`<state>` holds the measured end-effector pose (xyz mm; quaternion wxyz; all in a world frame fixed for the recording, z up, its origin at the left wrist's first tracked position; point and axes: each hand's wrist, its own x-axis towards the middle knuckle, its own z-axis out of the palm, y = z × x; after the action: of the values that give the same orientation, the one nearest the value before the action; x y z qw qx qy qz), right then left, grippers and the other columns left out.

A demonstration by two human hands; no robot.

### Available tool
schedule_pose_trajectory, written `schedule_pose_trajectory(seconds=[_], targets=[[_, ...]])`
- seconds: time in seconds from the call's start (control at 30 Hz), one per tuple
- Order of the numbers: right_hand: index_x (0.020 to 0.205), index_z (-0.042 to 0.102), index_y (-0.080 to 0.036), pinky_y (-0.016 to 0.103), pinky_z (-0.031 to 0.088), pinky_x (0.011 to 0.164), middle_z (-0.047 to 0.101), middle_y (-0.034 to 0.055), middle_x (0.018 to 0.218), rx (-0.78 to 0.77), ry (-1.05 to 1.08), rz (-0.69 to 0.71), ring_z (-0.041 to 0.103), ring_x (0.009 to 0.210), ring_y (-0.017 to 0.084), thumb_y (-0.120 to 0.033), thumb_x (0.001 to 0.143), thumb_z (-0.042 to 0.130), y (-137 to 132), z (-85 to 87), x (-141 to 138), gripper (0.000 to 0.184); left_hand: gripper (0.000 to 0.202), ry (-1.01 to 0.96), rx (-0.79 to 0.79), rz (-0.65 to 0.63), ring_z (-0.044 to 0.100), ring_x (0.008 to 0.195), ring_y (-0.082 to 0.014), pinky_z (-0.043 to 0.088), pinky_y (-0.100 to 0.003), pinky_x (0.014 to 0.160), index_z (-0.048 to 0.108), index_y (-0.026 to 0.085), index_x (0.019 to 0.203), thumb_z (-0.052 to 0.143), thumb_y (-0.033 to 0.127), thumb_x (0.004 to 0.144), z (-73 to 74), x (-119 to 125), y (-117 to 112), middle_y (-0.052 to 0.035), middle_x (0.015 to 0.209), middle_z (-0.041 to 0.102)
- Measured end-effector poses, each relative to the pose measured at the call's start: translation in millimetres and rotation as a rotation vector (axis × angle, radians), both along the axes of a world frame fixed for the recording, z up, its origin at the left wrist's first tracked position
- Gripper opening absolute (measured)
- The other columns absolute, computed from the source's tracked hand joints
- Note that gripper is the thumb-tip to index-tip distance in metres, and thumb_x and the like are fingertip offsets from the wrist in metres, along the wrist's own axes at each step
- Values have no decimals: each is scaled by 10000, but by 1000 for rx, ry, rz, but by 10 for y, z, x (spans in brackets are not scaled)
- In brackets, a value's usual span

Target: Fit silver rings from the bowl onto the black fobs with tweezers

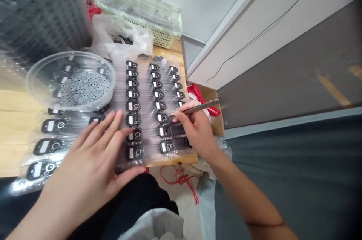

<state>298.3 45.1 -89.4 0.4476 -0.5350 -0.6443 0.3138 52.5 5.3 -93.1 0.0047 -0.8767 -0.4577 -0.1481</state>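
Observation:
Rows of small black plastic fobs [133,119], each with a white label and a ring-shaped opening, lie sealed in a clear plastic sheet [147,93] on a wooden table [17,119]. My left hand [90,153] rests flat on the sheet, fingers spread, touching the fobs in the near rows. My right hand [196,130] grips metal tweezers [198,107], their tips at a fob [169,119] in the near right rows. A clear round plastic bowl [70,59] holding many small metal rings [85,88] sits on the sheet's left part.
A pale green plastic basket [138,17] and white plastic bag [121,36] stand beyond the sheet. A bubble wrap roll [42,10] rises at the far left. A cardboard box [215,119] with red material sits past the table's right edge. Red string [181,179] lies below.

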Motion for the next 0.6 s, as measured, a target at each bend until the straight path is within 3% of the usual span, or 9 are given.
schedule_pose_trajectory(seconds=[0.33,0.6], targets=[[850,554,-227,298,477,706,599,-11,806,-5,-102,-3,601,742,150,-223,905,575,4,-30,1,58,710,8,3,3,430,1367,-375,396,-542,1046,554,142,1197,360,740,867,-14,-3,9,-233,1485,427],[838,562,-229,290,476,681,609,-12,786,-12,-92,11,591,721,146,-208,891,594,11,-9,-11,66,703,-8,12,-4,422,1374,-369,381,-535,1061,542,130,1218,370,721,878,-33,-6,7,-238,1479,433]])
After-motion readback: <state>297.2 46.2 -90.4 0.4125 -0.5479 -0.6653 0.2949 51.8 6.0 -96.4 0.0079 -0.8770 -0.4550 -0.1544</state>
